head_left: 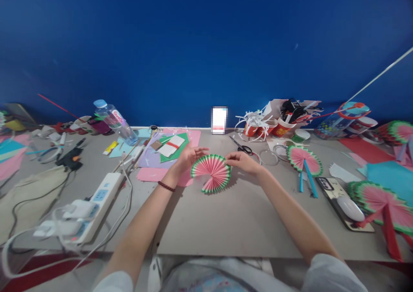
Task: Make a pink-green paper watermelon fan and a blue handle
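Nearest, a power strip lies at left and a computer mouse rests on a phone at right. Further in, over the gray table, the right hand pinches the right edge of a pleated pink-and-green paper fan; the left hand, fingers loosely extended, is just beside its upper left. Farther back lie black-handled scissors
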A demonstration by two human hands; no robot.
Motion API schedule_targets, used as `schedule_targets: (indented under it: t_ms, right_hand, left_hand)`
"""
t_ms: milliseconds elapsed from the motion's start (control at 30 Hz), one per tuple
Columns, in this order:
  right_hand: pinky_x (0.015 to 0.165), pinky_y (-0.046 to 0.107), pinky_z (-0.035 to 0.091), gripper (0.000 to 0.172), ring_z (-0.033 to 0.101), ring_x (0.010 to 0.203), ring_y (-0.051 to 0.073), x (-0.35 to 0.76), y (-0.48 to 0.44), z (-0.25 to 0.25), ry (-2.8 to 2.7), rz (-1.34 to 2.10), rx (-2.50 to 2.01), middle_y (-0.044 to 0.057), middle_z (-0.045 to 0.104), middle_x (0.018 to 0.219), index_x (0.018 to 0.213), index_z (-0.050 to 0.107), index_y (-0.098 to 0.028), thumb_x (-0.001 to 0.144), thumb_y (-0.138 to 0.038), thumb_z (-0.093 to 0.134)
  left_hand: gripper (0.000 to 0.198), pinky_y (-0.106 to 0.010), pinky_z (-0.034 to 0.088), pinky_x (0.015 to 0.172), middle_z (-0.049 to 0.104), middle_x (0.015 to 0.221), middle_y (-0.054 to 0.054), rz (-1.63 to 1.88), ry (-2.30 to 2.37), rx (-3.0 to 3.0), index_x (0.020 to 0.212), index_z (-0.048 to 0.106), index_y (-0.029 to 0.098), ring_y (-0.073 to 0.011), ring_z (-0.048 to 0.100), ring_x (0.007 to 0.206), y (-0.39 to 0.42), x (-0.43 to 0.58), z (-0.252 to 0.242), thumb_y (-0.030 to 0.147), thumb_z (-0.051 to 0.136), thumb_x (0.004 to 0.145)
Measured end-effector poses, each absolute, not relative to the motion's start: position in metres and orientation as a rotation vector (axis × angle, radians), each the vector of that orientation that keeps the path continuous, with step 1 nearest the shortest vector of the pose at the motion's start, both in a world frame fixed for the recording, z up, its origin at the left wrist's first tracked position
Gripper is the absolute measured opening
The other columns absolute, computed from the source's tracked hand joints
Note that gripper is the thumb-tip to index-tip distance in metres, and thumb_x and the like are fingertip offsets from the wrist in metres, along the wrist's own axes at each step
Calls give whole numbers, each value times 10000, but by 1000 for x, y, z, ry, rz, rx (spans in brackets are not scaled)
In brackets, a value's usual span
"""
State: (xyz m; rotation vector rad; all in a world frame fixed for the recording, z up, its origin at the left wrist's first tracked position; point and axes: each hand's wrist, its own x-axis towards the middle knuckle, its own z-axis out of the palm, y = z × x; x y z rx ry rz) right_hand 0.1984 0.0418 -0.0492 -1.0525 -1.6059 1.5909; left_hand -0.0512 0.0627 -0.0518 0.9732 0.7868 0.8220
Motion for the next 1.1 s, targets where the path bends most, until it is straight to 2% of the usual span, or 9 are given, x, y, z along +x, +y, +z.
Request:
schedule_targets:
  t_ms: [100,200,300,433,667,800,967,1100]
  right_hand:
    - [623,251,387,231,516,636,107,197,36,-37,-1840,1532,-1080,0,612,710,779,647,-155,736,-382,661]
    - [597,250,383,223,504,628,112,193,28,-24,-1939,1381,-1109,3,604,701,786,638,-162,767,-383,619]
    - [542,238,348,234,462,579,103,189,19,-12,-1975,1274,-1169,-14,565,647,775,629,-170,787,-399,589]
    - [508,235,307,257,415,543,94,184,12,-4,-1933,1233,-1209,-30,526,603,760,636,-166,779,-419,592]
    - [560,252,364,252,483,580,110,176,11,-5,-1805,1209,-1218,4,605,674,771,648,-152,760,-400,603]
    - [587,260,390,255,518,609,119,173,11,-7,-1720,1228,-1198,19,630,704,776,654,-149,743,-401,635]
    - [587,267,402,307,543,625,129,176,13,-9,-1614,1335,-1172,31,651,744,826,667,-155,691,-429,693]
    - [602,280,408,314,530,619,128,178,14,-8,-1593,1317,-1184,26,640,716,806,664,-153,682,-440,693]
  left_hand:
    - [520,-324,463,830,700,989,-136,668,850,1279,1017,674,135,-217,639,913,59,-51,-29,578,548,777]
    - [371,-321,450,873,684,1079,-99,552,893,1594,1010,683,181,-210,613,999,47,-40,-5,412,687,720]
    - [321,-312,456,857,695,1037,-79,566,890,1791,982,686,182,-205,621,965,33,-27,9,338,707,702]
    - [280,-284,462,788,701,947,-62,606,932,1846,921,685,165,-190,626,887,27,-22,11,355,686,715]
    - [243,-243,426,673,637,822,-24,584,947,1831,861,630,140,-142,560,743,29,-22,5,284,665,668]
    - [182,-236,381,607,589,730,10,571,980,1850,808,628,153,-123,505,661,27,-21,7,294,613,694]
    - [245,-251,393,647,588,738,2,618,944,1740,782,615,157,-145,525,709,28,-22,9,380,652,687]
    - [228,-249,403,670,585,770,-4,644,911,1662,782,590,163,-145,530,736,31,-23,7,340,676,669]
